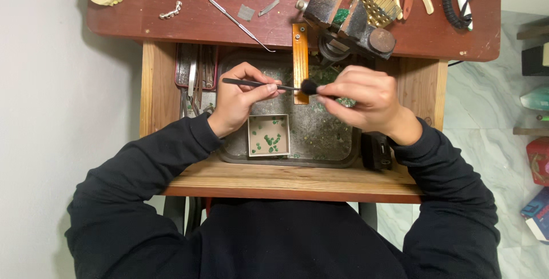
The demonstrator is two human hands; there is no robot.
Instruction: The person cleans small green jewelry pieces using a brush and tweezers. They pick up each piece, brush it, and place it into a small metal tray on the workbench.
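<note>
Head view: left hand (237,103) fingers clamp a small brush (269,86); right hand (366,97) fingers pinch together at its bristles.

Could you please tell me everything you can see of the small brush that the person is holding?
The brush is slim, with a thin dark handle and a round tuft of black bristles at one end. It lies almost level above the grey metal tray. The left hand pinches the handle between thumb and fingers. The bristle tip meets the fingertips of the right hand, which seem to hold something too small to make out.
</note>
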